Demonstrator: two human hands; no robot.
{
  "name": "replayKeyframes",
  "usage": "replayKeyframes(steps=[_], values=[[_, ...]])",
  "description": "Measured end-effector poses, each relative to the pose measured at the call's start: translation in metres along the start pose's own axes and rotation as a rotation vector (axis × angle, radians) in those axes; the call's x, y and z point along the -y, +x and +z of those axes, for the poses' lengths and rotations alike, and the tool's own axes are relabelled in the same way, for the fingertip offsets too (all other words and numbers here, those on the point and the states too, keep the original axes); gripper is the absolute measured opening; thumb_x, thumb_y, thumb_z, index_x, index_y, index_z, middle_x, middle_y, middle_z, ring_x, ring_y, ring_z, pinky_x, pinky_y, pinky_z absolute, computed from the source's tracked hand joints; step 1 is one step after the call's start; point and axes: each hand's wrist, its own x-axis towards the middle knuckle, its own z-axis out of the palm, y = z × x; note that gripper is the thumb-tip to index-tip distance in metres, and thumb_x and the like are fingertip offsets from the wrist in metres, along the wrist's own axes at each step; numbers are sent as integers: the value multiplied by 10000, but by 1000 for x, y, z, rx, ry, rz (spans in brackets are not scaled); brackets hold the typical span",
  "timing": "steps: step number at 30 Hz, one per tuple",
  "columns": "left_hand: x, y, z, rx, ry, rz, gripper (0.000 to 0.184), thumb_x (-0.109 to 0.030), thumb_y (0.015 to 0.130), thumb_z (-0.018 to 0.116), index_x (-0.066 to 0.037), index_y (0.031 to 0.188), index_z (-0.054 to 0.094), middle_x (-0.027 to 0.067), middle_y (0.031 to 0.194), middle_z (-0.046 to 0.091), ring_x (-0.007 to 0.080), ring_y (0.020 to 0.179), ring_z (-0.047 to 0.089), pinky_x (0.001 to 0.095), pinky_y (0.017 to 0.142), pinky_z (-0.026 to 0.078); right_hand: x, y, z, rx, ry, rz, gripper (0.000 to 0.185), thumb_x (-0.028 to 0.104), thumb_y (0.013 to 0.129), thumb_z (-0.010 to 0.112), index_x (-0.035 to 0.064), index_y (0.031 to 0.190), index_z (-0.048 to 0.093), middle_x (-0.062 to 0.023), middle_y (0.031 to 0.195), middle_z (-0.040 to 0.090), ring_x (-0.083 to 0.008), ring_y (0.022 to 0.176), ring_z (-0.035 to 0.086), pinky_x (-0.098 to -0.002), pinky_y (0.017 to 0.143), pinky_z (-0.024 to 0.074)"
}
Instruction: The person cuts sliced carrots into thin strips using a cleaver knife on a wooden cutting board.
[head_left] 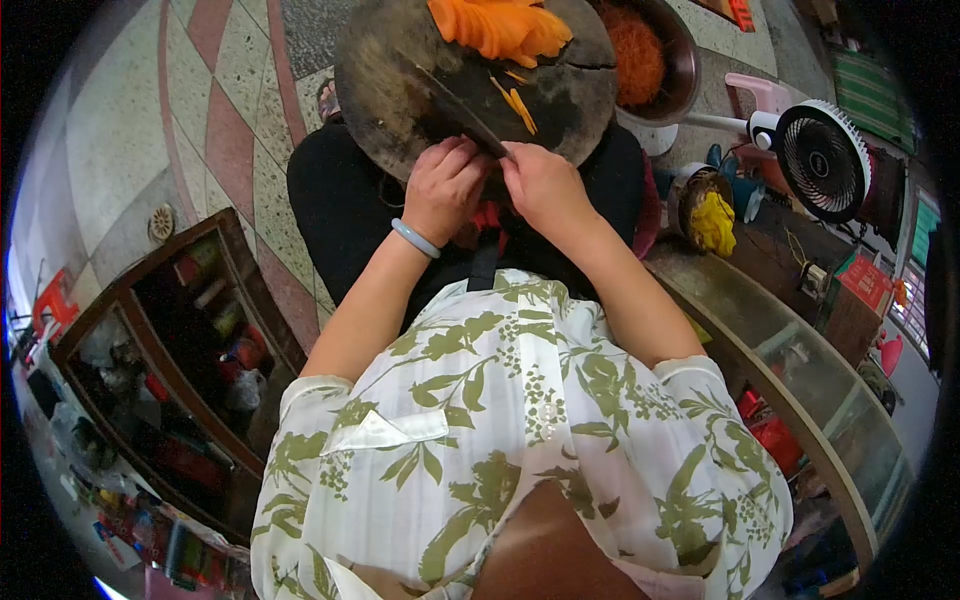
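A round wooden chopping board [385, 110] lies over my lap. Above its near edge, a knife [462, 112] is seen almost edge-on, its blade slanting to the far left. My right hand [545, 190] is closed around the knife's near end. My left hand [443, 190], with a pale bangle at the wrist, is curled close against the blade's near part; what its fingers hold is hidden. Overlapping orange carrot slices [500, 28] lie at the board's far side. A few carrot strips [518, 108] lie right of the blade.
A metal basin [682, 65] of shredded carrot [635, 60] stands beyond the board's right side. Farther right are a fan [825, 160] and a yellow cloth or bag [712, 222]. A glass-topped cabinet [760, 300] is at my right, a dark wooden cabinet [130, 310] at my left.
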Motion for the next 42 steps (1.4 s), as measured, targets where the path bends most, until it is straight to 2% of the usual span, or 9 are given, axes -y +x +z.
replayKeyframes(steps=[6,14,17,20,27,37,42], values=[[0,-5,1,-9,-30,-24,258,-92,747,726,-78,1003,696,83,1082,664,296,1047,638,418,903,517,8,-20,-16,130,-55,48,217,171,941,580,51,1102,661,-166,927,697,-370,792,689,-469,684,565],[0,-3,1,-4,-13,-36,240,-100,748,726,-82,984,693,79,1080,662,295,1042,638,414,902,516,10,-3,0,120,-51,84,217,180,947,574,46,1092,663,-193,942,694,-393,804,681,-498,716,558],[3,-7,3,11,-25,-30,313,-73,716,778,-70,1019,702,111,1120,675,344,1075,632,443,925,518,8,0,0,75,0,63,222,184,955,562,42,1094,663,-203,951,693,-401,830,681,-512,745,552],[2,-4,2,-32,-39,-19,232,-98,750,728,-82,979,694,78,1047,659,295,1026,642,418,907,519,12,-8,-8,102,-16,74,223,183,959,557,42,1097,662,-200,951,693,-399,830,682,-505,740,554],[1,-3,1,-27,-40,-31,227,-96,733,732,-74,956,693,82,1045,665,297,1018,649,419,900,526,15,-18,-6,119,-96,68,221,176,963,547,50,1107,658,-187,919,687,-379,796,687,-469,691,565],[-2,-2,-2,-44,-15,-19,203,-85,756,747,-70,949,686,90,1031,669,292,1019,649,400,903,524,4,-8,-12,44,-29,75,230,159,942,569,33,1102,675,-189,974,703,-382,887,680,-469,777,560],[1,-7,6,-73,-19,-23,220,-75,752,744,-77,966,695,85,1025,664,297,1006,647,397,891,526,13,-23,-21,143,-34,114,204,133,935,582,49,1103,662,-189,959,686,-396,869,665,-479,737,542]])
